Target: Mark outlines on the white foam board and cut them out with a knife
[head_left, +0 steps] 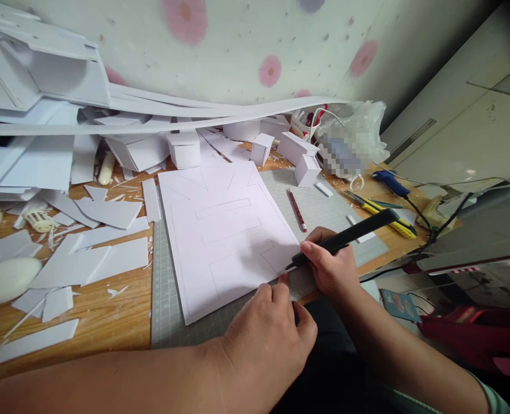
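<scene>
A white board [233, 230] with thin pencil outlines lies on the grey cutting mat [164, 305]. My right hand [330, 264] is closed round a black pen-like tool [345, 236], its tip at the board's lower right edge. Just left of that tip, my left hand [272, 328] rests at the board's near edge with its fingers bent; whether they pinch anything is hidden. A dark red pencil [296, 210] lies on the mat to the right of the board.
White offcuts [112, 213] litter the wooden table [121, 322] at left. Small white boxes [184, 149], long white strips [220, 118] and a plastic bag [353, 138] stand behind. A yellow cutter [388, 217] and a blue-handled tool [391, 182] with a cable lie at right.
</scene>
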